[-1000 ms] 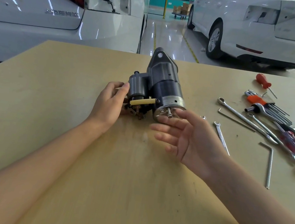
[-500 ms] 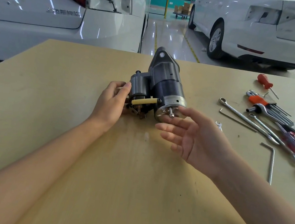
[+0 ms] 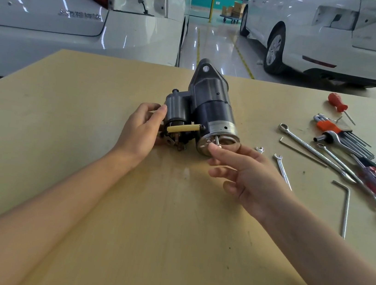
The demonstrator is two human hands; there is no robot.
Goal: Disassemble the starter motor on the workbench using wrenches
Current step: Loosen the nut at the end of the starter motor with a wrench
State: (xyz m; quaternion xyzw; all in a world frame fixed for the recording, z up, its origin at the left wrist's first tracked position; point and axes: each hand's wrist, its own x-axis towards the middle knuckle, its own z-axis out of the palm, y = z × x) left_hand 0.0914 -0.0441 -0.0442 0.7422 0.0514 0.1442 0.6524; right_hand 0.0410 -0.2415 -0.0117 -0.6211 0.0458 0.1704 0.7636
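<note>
The starter motor [image 3: 204, 114] lay on its side near the middle of the workbench [image 3: 63, 125], silver end cap towards the person; the left hand [image 3: 141, 129] steadied it at the solenoid side, fingers curled against the housing; the right hand [image 3: 247, 175] was at the end cap, its index fingertip touching the protruding through bolt [image 3: 216, 141], the other fingers loosely spread and holding nothing. No wrench was in hand; the small open-end wrench [image 3: 282, 169] lay just to the right of that hand, further combination wrenches [image 3: 313, 151] and a hex key set [image 3: 343, 132] well apart beyond it. Judged step: withdrawal of a through bolt by finger, apparently already slackened; whether it was fully free could not be told. Next move called for pinching the bolt between thumb and index and drawing it straight out, the left hand holding the body against rolling.
</note>
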